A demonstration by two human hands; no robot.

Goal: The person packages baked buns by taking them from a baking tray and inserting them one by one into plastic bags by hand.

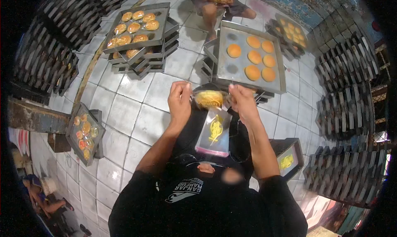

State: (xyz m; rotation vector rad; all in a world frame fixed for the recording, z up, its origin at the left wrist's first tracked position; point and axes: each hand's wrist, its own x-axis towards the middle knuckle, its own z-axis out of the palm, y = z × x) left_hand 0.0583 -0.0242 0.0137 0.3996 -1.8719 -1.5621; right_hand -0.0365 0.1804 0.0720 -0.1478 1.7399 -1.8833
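Bun: inside its printed wrapper, between your hands, just beyond the bags on your lap
Left hand: narrow grip, seemingly pinching one end of the wrapper
Right hand: narrow grip, holding the opposite end
Wrapper: pulling your hands apart too hard could split the thin film or squash the soft bun
Bags: they lie loose, so a shift of your legs could slide them off
Tray: bare buns sit just past your right knuckles; a wide swing could knock its rim

Glossy plastic wrapper, dull metal tray.
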